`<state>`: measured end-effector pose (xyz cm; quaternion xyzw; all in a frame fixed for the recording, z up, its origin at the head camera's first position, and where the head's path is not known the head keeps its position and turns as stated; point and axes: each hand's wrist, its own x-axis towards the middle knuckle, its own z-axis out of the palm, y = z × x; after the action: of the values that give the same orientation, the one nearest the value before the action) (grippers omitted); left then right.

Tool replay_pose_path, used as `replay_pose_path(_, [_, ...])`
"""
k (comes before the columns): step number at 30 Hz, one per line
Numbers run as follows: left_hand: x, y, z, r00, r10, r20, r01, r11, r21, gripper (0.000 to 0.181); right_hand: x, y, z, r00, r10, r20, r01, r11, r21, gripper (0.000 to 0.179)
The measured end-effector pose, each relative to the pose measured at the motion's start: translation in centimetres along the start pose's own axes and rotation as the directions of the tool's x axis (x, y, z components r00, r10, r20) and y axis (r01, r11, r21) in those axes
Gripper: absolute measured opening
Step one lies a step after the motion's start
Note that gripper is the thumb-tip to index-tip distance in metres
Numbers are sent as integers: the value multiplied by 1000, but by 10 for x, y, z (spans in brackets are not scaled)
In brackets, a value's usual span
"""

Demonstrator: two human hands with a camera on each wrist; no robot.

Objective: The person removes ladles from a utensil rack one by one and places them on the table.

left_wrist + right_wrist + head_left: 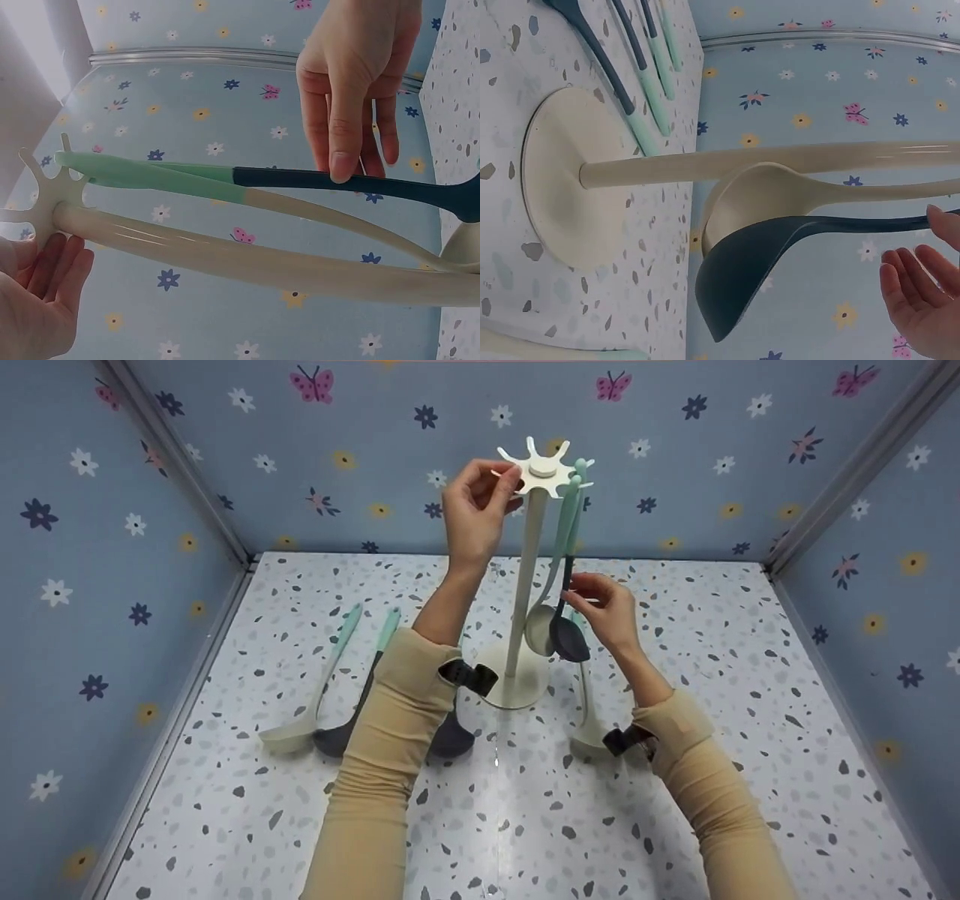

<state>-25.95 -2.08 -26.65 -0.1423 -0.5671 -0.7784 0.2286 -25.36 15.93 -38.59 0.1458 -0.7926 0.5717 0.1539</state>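
Note:
A cream utensil stand (527, 577) has a top ring of hooks and a round base (570, 180). At the top, my left hand (476, 514) pinches the hook ring's left side between thumb and fingers. Two mint-handled ladles hang together from its right side: a cream ladle (761, 199) nearer the pole and a dark ladle (757, 262) in front. Lower down, my right hand (607, 607) holds the dark ladle's stem with thumb and index finger; the other fingers are loosely bent. Both handle tops meet the hooks, as the left wrist view shows.
On the speckled table lie a cream utensil (292, 735) and dark utensils (337, 739) to the left, partly behind the left sleeve. Another dark one (452, 739) lies before the base, a cream one (590, 735) near the right wrist. Patterned walls (375, 457) surround the table.

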Motion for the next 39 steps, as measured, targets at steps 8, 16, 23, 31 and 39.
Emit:
replay_pose_path(8, [-1, -1, 0, 1000, 18, 5, -18, 1000, -8, 7, -1, 8, 2, 999, 5, 54, -6, 1000, 18, 21])
replay_pose_path(16, [-1, -1, 1, 1000, -12, -1, 12, 1000, -10, 4, -2, 11, 3, 998, -40, 42, 39, 998, 43, 16])
replay_pose_path(23, [0, 0, 1, 1000, -13, -1, 13, 1000, -13, 3, -3, 11, 5, 998, -52, 23, 50, 996, 68, 14])
replay_pose_path(31, [0, -1, 1, 1000, 5, -2, -5, 1000, -11, 3, -4, 10, 7, 996, -89, -4, 89, 993, 81, 14])
replay_pose_path(39, [1, 0, 1, 1000, 1, -3, -1, 1000, -13, 3, -3, 9, 4, 993, -111, -39, 114, 989, 99, 14])
